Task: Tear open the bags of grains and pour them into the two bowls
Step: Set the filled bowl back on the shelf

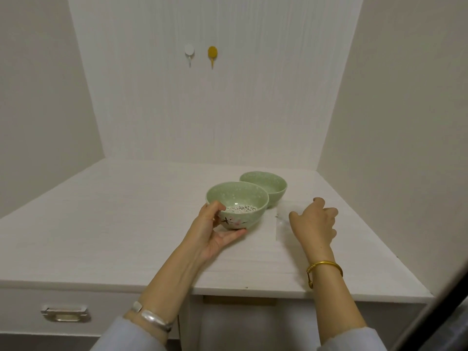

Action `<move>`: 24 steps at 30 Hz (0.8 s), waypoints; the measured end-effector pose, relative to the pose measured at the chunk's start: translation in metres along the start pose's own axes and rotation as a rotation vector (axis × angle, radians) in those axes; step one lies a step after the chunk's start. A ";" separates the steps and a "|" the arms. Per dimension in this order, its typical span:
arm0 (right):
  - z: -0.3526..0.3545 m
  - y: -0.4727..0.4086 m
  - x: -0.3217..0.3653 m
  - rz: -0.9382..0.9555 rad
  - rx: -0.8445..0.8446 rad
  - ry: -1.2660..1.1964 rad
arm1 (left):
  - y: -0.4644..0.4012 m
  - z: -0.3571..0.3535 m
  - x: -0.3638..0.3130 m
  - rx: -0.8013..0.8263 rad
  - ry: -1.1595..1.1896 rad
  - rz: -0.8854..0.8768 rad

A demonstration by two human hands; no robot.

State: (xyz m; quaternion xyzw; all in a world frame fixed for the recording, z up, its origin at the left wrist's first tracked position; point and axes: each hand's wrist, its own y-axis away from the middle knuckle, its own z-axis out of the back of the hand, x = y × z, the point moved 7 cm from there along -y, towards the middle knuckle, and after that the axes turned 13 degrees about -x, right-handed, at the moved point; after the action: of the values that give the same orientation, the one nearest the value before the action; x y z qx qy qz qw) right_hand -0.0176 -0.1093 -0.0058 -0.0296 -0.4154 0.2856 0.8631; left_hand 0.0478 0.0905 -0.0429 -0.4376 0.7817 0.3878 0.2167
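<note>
Nearest: pale sleeves, silver bangle on left wrist, gold bangle on right. Left hand cupping near bowl: thumb hooked over rim, fingers curled beneath base; apparently steadying or shifting it. White grains lying low inside near bowl. Far bowl just behind, touching or nearly so; contents not visible. Right hand lowered over clear bag lying flat on surface beside bowls; fingers loosely bent and slightly spread, probably reaching for bag. Actual grip on bag: cannot tell. Bag seemingly empty; hard to confirm.
</note>
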 end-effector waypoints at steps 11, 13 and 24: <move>-0.007 -0.001 0.003 0.023 0.032 -0.008 | -0.011 0.004 -0.005 0.059 0.008 -0.073; -0.008 0.001 0.004 0.022 0.043 -0.010 | -0.013 0.006 -0.009 0.033 0.005 -0.089; -0.011 0.006 0.016 0.097 0.074 -0.049 | -0.046 0.018 -0.058 -0.108 0.012 -0.272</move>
State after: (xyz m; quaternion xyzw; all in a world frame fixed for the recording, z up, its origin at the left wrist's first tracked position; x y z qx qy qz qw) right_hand -0.0045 -0.0939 -0.0031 -0.0107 -0.4234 0.3431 0.8384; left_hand 0.1170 0.1199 -0.0338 -0.5526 0.6946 0.3938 0.2387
